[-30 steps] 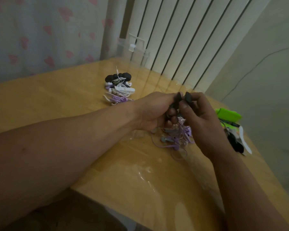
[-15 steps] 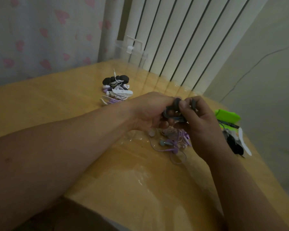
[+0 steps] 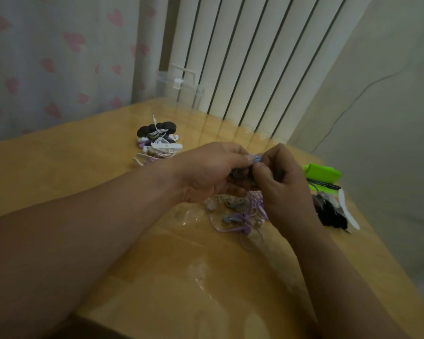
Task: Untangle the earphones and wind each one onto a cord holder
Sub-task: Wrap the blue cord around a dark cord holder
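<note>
My left hand (image 3: 209, 172) and my right hand (image 3: 283, 189) meet above the table's middle. Between them they grip a dark cord holder (image 3: 241, 173), mostly hidden by the fingers. Both thumbs pinch a small bluish-purple earphone part (image 3: 257, 159) at its top. A purple earphone cord (image 3: 245, 216) hangs from the hands and lies tangled on the table below them, with a grey-blue earbud beside it. Farther back sits a pile (image 3: 158, 141) of black holders with white and purple earphones.
The wooden table (image 3: 83, 152) has a glossy clear cover. At its right edge lie a green case (image 3: 322, 172), a black pen (image 3: 324, 185), dark holders (image 3: 331, 214) and a white strip (image 3: 348, 211). A clear plastic box (image 3: 181, 89) stands at the back by the radiator.
The dark holder has sunk lower between my hands and is more hidden. My thumbs have come together on a bluish-purple part. The view has shifted slightly.
</note>
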